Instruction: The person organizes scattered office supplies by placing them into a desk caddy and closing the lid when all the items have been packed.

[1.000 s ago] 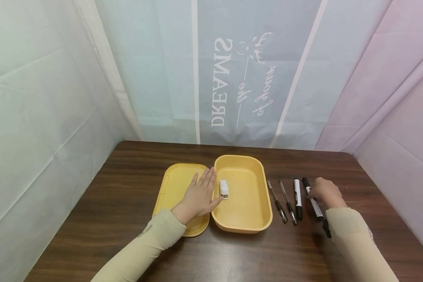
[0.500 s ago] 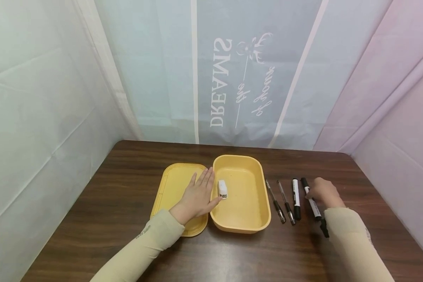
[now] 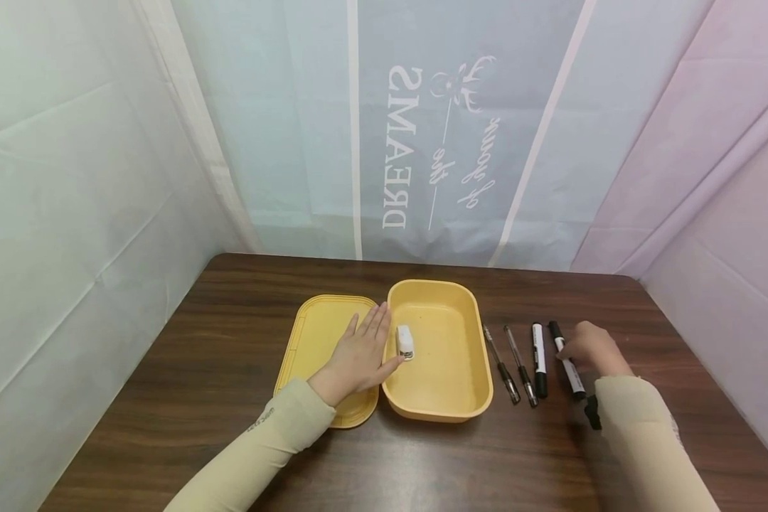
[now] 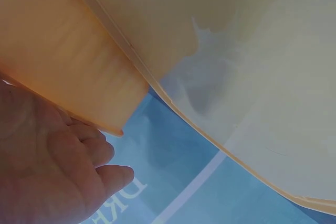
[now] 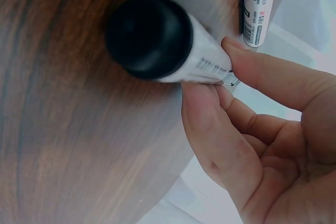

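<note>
On the desk [image 3: 230, 441], right of the yellow box [image 3: 480, 384], a marker [image 3: 566, 359] is being pinched by the right hand [image 3: 592, 348]; being round, it could be slipping and rolling. The left hand [image 3: 358, 355] is being rested flat on the lid [image 3: 313, 334].

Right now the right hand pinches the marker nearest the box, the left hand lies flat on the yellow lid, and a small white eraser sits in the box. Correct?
Not quite. The right hand pinches the marker farthest from the box, at the outer end of the row, as the head view shows. The left hand does lie flat on the yellow lid, and the eraser sits in the box.
</note>
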Motion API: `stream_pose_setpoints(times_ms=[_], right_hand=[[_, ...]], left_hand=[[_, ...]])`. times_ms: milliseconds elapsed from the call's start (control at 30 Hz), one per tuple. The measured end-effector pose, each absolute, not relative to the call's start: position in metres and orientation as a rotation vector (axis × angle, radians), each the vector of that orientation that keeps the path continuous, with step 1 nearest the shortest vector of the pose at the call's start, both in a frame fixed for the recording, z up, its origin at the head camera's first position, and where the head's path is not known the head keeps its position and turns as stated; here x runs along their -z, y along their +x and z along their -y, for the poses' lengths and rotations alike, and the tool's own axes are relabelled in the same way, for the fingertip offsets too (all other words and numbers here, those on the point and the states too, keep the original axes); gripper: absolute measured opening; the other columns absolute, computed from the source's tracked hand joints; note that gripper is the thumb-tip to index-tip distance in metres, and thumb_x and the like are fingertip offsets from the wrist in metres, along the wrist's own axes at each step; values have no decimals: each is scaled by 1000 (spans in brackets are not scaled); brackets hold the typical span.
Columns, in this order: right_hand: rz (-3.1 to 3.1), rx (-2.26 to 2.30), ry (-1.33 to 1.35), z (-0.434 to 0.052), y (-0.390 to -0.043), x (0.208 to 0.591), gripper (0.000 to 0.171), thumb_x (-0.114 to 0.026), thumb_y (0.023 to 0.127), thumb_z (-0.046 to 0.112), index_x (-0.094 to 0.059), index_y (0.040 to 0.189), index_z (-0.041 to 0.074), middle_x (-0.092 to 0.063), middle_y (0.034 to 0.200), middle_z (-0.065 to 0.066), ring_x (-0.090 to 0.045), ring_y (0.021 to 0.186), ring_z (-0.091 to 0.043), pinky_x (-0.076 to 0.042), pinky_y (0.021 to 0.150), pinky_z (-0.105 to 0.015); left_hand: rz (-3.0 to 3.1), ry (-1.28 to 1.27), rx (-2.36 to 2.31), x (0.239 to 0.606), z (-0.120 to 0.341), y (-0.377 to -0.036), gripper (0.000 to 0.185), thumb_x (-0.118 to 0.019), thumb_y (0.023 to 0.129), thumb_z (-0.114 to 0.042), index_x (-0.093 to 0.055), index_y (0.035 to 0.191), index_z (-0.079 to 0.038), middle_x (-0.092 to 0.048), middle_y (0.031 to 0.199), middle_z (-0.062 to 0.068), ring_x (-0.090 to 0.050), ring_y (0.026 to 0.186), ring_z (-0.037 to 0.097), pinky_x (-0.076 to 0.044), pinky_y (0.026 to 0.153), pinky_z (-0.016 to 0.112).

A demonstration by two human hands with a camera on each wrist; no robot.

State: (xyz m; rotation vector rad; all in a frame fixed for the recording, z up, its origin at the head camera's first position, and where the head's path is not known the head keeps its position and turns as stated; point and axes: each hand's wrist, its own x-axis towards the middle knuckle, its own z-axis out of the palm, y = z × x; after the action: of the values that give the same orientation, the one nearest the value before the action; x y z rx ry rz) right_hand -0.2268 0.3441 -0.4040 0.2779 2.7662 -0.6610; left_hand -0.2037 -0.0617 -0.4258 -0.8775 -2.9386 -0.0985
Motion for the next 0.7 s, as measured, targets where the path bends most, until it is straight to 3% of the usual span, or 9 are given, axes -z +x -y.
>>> stream_pose_setpoints(times_ms=[200, 433, 700], right_hand=[[-2707, 754, 332, -351, -233, 409, 33, -73, 74, 4, -49, 87, -16, -52, 72, -18, -58, 60, -21, -55, 55, -33], [-2625, 913, 310, -359, -234, 412, 25, -69, 77, -1, -49, 84, -14, -52, 73, -17, -59, 62, -21, -55, 58, -34], [-2494, 1083, 216, -377, -230, 416, 23, -62, 84, 3, -56, 93, -17, -57, 81, -12, -59, 72, -18, -55, 67, -36]], left_hand=[[2935, -875, 95, 426, 61, -204, 80, -37, 96, -52, -19, 147, 7, -15, 154, 19, -15, 142, 30, -16, 112, 51], [2928, -876, 92, 426, 62, -204, 79, -37, 96, -52, -20, 147, 7, -16, 154, 19, -15, 142, 30, -17, 112, 51], [2934, -876, 99, 426, 61, -203, 79, -39, 96, -50, -19, 147, 7, -15, 155, 19, -15, 142, 30, -16, 112, 51]])
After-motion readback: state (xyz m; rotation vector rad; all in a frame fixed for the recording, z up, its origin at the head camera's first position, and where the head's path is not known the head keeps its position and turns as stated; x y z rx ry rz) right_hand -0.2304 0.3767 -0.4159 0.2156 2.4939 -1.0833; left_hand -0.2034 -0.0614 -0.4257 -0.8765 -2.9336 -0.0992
